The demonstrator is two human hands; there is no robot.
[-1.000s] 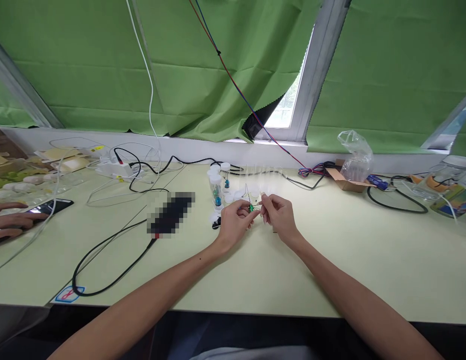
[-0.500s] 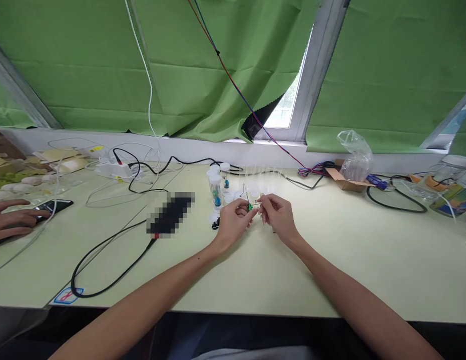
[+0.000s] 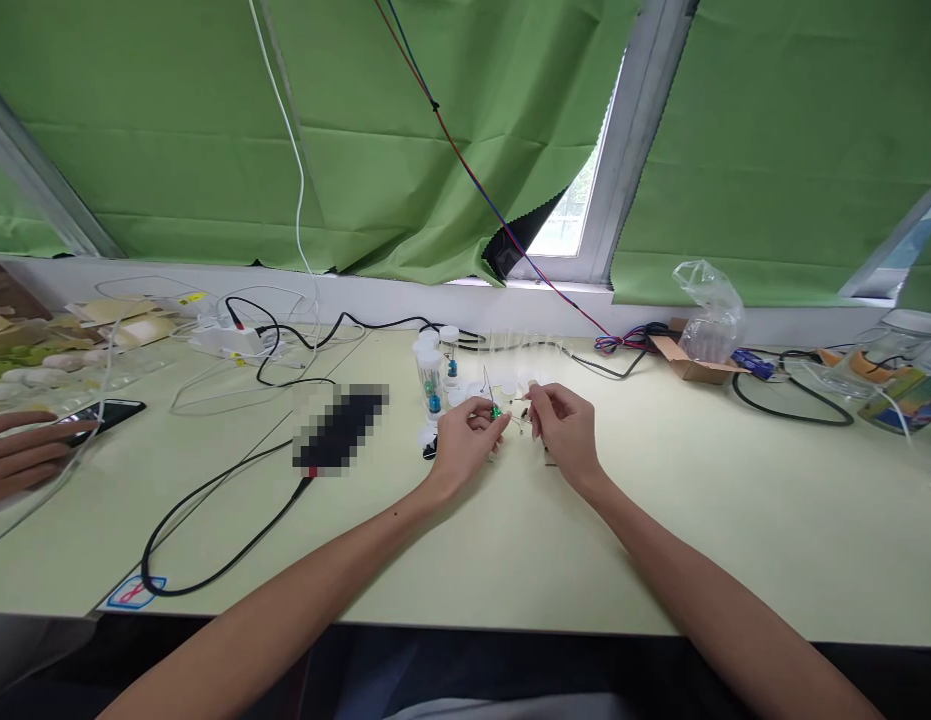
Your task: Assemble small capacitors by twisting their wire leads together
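Note:
In the head view my left hand (image 3: pixel 469 442) pinches a small green piece (image 3: pixel 496 411) with thin dark wire-like legs sticking up from it. My right hand (image 3: pixel 568 432) is just to its right, thumb and forefinger pressed together; what they hold is too small to make out. Between the hands are tiny dark and light bits whose kind I cannot tell. Beyond my left hand stand clear capped tubes (image 3: pixel 430 372) with blue-green pieces inside. A small black object (image 3: pixel 430 448) lies beside my left hand, partly hidden. More clear containers (image 3: pixel 526 348) stand behind the hands.
A blurred dark device (image 3: pixel 339 428) with a black cable (image 3: pixel 202 588) lies to the left. At the far left another person's hand (image 3: pixel 22 455) rests by a phone (image 3: pixel 112 412). An open cardboard box (image 3: pixel 690 366) and a large jar (image 3: pixel 911 375) stand at the right.
My right hand has drawn slightly right, away from the green piece, widening the gap between the hands. The other person's hand has shifted a little off the phone.

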